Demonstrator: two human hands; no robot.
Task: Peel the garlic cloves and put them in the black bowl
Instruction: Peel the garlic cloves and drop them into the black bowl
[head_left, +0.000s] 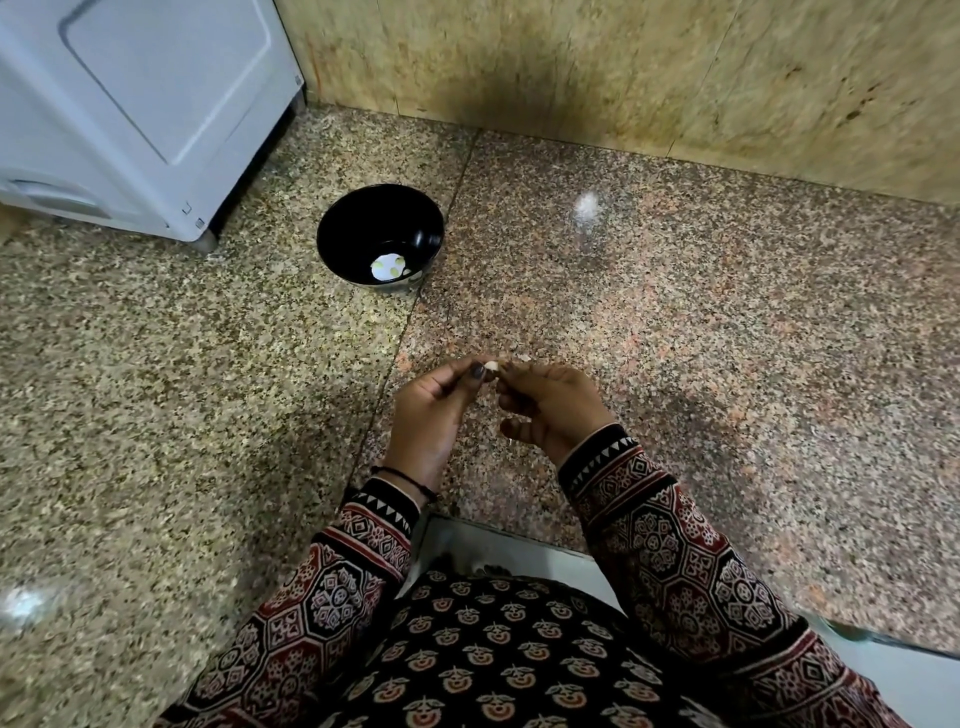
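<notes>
A small pale garlic clove (491, 368) is pinched between the fingertips of both hands above the granite counter, near its front edge. My left hand (434, 415) holds it from the left with thumb and forefinger. My right hand (550, 405) grips it from the right, the other fingers curled under. The black bowl (332, 234) stands farther back and to the left, apart from the hands. Pale pieces (387, 266), seemingly peeled cloves, lie at its bottom.
A white appliance (140, 104) stands on the speckled granite counter (701, 322) at the back left, close to the bowl. A yellowish stone wall (623, 67) runs along the back. A tiny pale scrap (525, 358) lies just beyond my right fingers.
</notes>
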